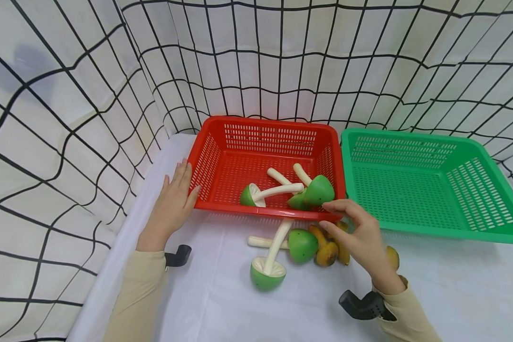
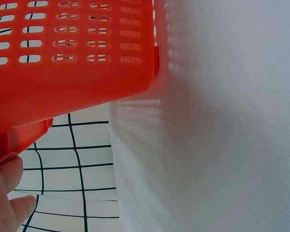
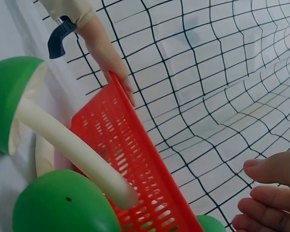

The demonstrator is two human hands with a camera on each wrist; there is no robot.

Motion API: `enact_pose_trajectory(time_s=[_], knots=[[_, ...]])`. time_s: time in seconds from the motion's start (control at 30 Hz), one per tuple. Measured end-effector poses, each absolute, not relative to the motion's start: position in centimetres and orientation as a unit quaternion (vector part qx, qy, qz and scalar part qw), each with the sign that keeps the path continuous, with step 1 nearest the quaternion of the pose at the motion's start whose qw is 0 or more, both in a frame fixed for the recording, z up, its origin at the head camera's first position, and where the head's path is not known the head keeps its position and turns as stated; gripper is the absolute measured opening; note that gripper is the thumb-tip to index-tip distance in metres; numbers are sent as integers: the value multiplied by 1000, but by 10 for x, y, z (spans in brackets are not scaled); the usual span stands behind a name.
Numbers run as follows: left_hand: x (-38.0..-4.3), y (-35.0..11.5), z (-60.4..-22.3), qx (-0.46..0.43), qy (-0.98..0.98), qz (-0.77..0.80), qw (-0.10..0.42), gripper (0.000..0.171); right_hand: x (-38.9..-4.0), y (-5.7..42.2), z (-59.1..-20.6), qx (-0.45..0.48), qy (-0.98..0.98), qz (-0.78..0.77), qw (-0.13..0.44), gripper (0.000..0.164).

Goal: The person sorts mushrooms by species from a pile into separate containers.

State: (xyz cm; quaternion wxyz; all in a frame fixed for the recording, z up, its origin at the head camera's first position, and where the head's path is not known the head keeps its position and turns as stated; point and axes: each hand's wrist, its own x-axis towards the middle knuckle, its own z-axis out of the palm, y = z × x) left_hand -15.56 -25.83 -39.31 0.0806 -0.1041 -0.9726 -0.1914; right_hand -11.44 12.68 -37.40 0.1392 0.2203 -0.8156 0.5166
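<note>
My left hand (image 1: 169, 209) lies along the left rim of the red basket (image 1: 256, 212), its fingers stretched out and the thumb at the front corner. In the left wrist view, fingertips (image 2: 12, 169) meet the basket's lip. My right hand (image 1: 355, 232) is over the basket's front right corner, thumb and fingers apart with nothing between them. Inside the basket lie a green-capped toy mushroom with a white stem (image 1: 278, 190) and another green cap (image 1: 320, 190) with more stems. In front, a mushroom with its cap down (image 1: 267, 280) leans its stem towards the basket, beside another green mushroom (image 1: 302, 245).
Brownish-yellow mushrooms (image 1: 326, 254) lie before the red basket, partly behind my right hand. Another yellowish piece (image 1: 392, 258) shows beyond the right wrist. A green basket (image 1: 432, 230) stands at the right. Black grid netting (image 1: 282, 57) over white cloth encloses the back and left.
</note>
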Motion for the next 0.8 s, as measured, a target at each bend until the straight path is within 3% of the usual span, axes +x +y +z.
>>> enact_pose_trajectory(time_s=[0.37, 0.8], knots=[[-156, -259, -393, -104, -972, -194, 80, 63, -101, 117, -386, 304, -786, 522, 131, 37], [-156, -258, -393, -113, -970, -194, 91, 61, -76, 94, -410, 342, -792, 502, 59, 33]])
